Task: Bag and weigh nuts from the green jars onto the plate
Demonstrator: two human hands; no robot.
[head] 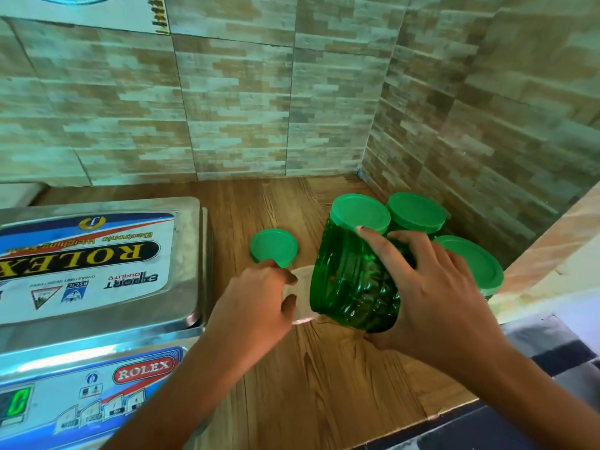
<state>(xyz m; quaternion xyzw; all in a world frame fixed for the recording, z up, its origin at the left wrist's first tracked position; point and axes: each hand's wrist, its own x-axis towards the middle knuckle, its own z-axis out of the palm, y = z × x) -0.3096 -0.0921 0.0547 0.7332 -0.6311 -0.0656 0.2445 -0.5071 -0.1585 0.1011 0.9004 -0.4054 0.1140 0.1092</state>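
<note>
- The jar [354,280], green and ribbed, is up off the counter [324,384] and tilted; its lower end hangs just above the wood, right of centre; what is inside it I cannot make out through the green
- My right hand [431,293] grasps the jar from the right side; the fingers [386,251] spread across its ribbed wall and the thumb curls under its lower end
- A top lid [360,212] shows right behind the jar's upper end; I cannot tell whether it sits on this jar or on another one behind
- A pale disc [303,297] lies just left of the jar's lower end, partly hidden by it; whether it is a bag or a plate I cannot tell
- My left hand [259,300] pinches the disc's left edge, thumb and fingers curled onto it
- A loose lid [273,246] lies flat on the counter, just beyond my left hand and apart from the jar
- Two more green jars stand in the corner, lids on: the back jar [417,211] beyond my right hand; the side jar [470,264] to its right, partly behind my knuckles
- The scale [97,339] stands at the left of the counter; its steel pan [190,241] bears a ROLEX sticker; its display [14,401] shows a green 0
- A tiled wall [259,108] closes the counter at the back and on the right
</note>
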